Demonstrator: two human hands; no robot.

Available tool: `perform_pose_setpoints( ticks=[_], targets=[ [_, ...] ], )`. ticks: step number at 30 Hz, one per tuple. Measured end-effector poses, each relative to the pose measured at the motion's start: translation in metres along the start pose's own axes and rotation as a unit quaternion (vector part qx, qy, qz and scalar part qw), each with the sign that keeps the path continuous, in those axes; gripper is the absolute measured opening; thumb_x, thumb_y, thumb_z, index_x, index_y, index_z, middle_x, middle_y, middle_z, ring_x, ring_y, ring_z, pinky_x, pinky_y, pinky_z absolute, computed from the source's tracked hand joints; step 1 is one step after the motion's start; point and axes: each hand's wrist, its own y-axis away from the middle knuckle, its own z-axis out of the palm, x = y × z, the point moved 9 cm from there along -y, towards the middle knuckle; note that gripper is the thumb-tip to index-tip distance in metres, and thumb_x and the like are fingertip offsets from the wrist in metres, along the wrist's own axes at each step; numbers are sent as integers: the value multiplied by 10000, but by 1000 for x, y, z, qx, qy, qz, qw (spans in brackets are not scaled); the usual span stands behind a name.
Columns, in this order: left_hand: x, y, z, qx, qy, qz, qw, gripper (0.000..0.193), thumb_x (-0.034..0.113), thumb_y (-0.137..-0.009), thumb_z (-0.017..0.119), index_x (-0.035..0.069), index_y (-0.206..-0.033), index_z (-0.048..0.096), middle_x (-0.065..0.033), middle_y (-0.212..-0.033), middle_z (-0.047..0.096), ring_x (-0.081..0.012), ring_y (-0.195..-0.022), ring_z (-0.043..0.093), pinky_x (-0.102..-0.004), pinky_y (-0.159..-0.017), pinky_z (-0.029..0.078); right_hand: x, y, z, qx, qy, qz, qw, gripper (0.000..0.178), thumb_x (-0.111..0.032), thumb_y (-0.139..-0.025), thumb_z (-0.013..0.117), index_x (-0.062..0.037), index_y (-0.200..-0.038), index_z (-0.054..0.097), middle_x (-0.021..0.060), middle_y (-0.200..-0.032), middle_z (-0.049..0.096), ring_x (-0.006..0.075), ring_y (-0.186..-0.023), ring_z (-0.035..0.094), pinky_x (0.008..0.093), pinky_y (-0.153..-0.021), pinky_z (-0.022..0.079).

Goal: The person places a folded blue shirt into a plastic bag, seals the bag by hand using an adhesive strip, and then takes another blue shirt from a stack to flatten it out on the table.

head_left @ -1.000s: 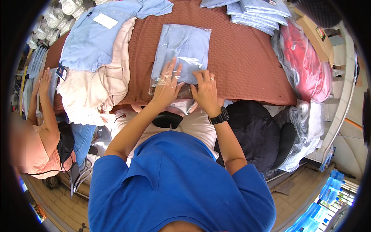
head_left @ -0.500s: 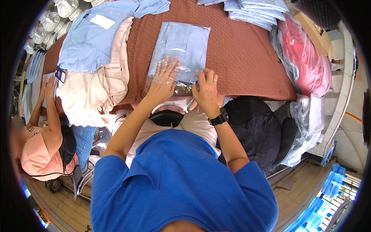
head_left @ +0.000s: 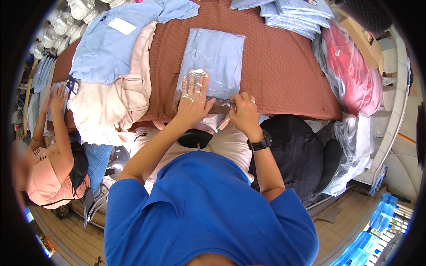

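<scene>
A folded light-blue garment (head_left: 217, 55) lies in a clear plastic bag (head_left: 242, 53) near the front edge of the brown-covered table. My left hand (head_left: 193, 99) rests flat over its near left part, fingers stretched out. Glare and film lie across those fingers, so I cannot tell whether they are inside the bag or on top. At the bag's near right corner, my right hand (head_left: 245, 111) has its fingers curled and pinched on the plastic. The bag's near end bunches between the two hands.
Left of the bag, a light-blue shirt (head_left: 104, 53) with a white tag lies over beige cloth (head_left: 113, 99). Bagged garments are stacked (head_left: 295, 20) at the far right, near plastic-wrapped red cloth (head_left: 350, 66). A co-worker (head_left: 53, 164) sits at left, hands on another bag.
My left hand now lies flatter on the bag, its fingers closer together. My right hand has closed on the bag's near right corner. The whole view has shifted slightly.
</scene>
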Motion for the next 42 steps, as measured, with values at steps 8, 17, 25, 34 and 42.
perform_pose_setpoints(
  ticks=[8, 17, 25, 34, 42],
  targets=[
    [-8, -3, 4, -46, -223, -47, 973, 973, 631, -878, 601, -53, -1521, 346, -249, -1624, 237, -519, -1435, 284, -621, -1158, 240, -16, -64, 18, 66, 12, -101, 993, 477, -243, -993, 546, -136, -1454, 478, 150, -1510, 429, 391, -1377, 401, 535, -1111, 361],
    [2, 31, -2, -116, -143, 70, 980, 710, 366, -919, 646, 46, -1506, 408, -233, -1590, 312, -447, -1463, 287, -556, -1178, 275, 27, -54, 42, 15, -59, -81, 995, 525, -296, -1011, 550, -162, -1507, 438, 154, -1618, 297, 400, -1483, 274, 563, -1181, 273],
    [-2, 52, -63, -13, 3, 61, 998, 579, 8, -775, 714, 73, -1328, 552, -170, -1417, 464, -425, -1364, 401, -501, -1097, 356, -19, 3, -1, -34, -67, -109, 991, 815, -194, -691, 804, -155, -1448, 502, 234, -1544, 292, 496, -1327, 347, 588, -1110, 339],
    [-8, 15, -54, -24, -55, 111, 992, 484, 10, -786, 687, 101, -1256, 612, -93, -1370, 533, -353, -1316, 475, -506, -1065, 387, -6, 18, -7, 34, -97, -81, 991, 633, -23, -708, 695, -88, -1320, 551, 244, -1470, 358, 493, -1261, 397, 574, -1045, 395],
    [23, -3, -24, -42, -41, 205, 977, 337, 76, -806, 682, 70, -1142, 653, -80, -1257, 596, -296, -1188, 559, -420, -972, 465, 7, 22, -4, 110, -69, -66, 989, 418, 47, -772, 644, -40, -1176, 584, 224, -1242, 488, 423, -1063, 511, 508, -901, 459]
  ],
)
